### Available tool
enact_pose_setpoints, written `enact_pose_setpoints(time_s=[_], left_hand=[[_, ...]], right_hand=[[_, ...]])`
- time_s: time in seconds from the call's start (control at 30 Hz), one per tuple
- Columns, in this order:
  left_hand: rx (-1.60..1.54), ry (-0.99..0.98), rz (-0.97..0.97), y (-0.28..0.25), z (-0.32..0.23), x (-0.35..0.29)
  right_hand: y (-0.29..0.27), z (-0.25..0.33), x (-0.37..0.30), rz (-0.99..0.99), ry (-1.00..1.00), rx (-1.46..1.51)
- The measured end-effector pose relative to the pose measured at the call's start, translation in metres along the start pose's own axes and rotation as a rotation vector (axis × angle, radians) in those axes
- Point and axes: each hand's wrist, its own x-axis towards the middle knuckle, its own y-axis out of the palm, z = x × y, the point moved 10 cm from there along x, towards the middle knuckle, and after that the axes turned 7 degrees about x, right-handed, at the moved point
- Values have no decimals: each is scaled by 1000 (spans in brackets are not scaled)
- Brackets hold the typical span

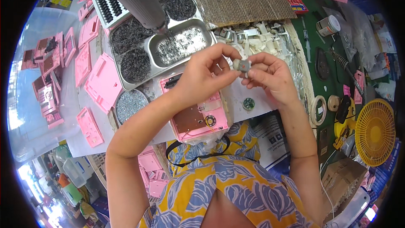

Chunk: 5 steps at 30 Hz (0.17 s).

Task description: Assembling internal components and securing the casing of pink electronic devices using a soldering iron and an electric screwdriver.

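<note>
Above the table, between both hands, is a small grey metal motor [243, 66] with whitish plastic at its ends. My left hand [202, 74] pinches it from the left. The fingers of my right hand [274, 80] close on its other side. Below my left forearm lies an open pink plastic housing [223, 116] with a brown panel [188, 122], a round black part [210, 120] and thin wires. A small round green piece [248, 103] rests on the white tabletop. Behind my hands is a heap of white plastic parts and motors [270, 40].
A grey power screwdriver [135, 0] hangs over a metal tray [158, 68] of dark and silvery screws. More screws fill a round dish [131, 105]. Pink panels [103, 82] lie leftward. Corrugated cardboard [244, 2] is behind; a soldering iron [352, 76] and yellow fan [375, 132] are rightward.
</note>
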Motion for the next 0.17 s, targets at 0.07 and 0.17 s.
enact_pose_setpoints(time_s=[0.07,0.17], left_hand=[[105,68,24,6,-14,-4],[171,111,226,18,-30,-1]], right_hand=[[-3,-8,-6,22,-5,53],[-17,-15,-22,30,-44,119]])
